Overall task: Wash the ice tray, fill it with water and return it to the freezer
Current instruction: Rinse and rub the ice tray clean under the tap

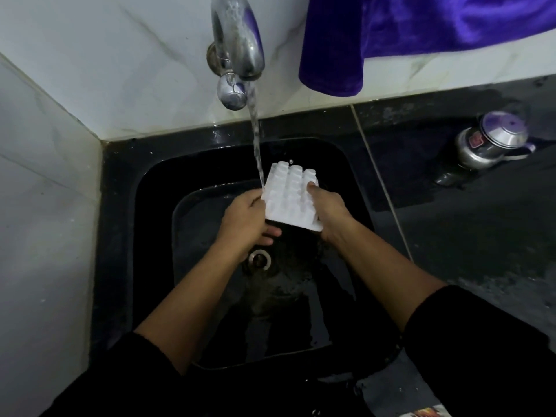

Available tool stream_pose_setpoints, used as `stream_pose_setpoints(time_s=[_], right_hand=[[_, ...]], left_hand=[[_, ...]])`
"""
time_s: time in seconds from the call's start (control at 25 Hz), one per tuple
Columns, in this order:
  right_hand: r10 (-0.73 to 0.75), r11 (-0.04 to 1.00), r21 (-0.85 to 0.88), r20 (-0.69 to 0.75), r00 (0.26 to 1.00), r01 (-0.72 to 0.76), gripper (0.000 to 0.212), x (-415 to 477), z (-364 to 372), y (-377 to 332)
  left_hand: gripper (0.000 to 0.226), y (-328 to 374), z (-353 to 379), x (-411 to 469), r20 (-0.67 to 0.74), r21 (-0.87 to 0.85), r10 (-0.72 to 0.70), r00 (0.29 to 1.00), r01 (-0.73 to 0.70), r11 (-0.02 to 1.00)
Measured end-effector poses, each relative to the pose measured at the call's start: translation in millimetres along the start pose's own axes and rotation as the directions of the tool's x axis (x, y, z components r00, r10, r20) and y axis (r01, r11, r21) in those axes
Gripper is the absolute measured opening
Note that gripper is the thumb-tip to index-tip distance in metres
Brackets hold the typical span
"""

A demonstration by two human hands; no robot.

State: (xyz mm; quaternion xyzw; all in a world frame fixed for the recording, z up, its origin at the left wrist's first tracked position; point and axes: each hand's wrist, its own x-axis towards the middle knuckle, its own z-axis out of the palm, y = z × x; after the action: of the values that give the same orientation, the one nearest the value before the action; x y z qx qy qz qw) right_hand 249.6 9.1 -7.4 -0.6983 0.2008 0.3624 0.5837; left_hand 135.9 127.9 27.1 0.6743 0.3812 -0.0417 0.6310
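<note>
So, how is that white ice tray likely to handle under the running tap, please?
Probably slippery: the water stream strikes the ice tray beside the left hand. Likely light and stiff: it looks unbent with that hand and the right hand gripping only its side edges. Cup bottoms face up, so it should shed water.

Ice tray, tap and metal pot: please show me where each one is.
ice tray [289, 197], head view, on its bumpy underside.
tap [237, 40], head view, on the curved spout.
metal pot [504, 127], head view, on its shiny lid.
</note>
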Motion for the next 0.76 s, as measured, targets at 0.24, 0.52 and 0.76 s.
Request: stream_pose_setpoints(time_s=[0.24, 0.52, 0.76], right_hand=[[-0.119, 0.993, 0.029, 0.092, 0.989, 0.117, 0.034, -9.8, -7.9, 12.0], [-0.277, 0.952, -0.069, 0.222, 0.935, 0.298, 0.032, -28.2, -22.3, 16.5], [-0.354, 0.927, -0.021, 0.286, 0.890, 0.375, 0.030, -33.1, -24.6, 29.1]], left_hand=[[0.032, -6.6, -2.7, 2.8, 0.030, -0.026, -0.002, 1.000, 0.003, 1.000], [0.026, -13.3, 7.0, 20.5, -0.105, -0.050, -0.004, 0.994, -0.002, 0.999], [0.031, -8.9, 1.6, 34.5, -0.202, 0.006, 0.034, 0.979, -0.034, 0.999]])
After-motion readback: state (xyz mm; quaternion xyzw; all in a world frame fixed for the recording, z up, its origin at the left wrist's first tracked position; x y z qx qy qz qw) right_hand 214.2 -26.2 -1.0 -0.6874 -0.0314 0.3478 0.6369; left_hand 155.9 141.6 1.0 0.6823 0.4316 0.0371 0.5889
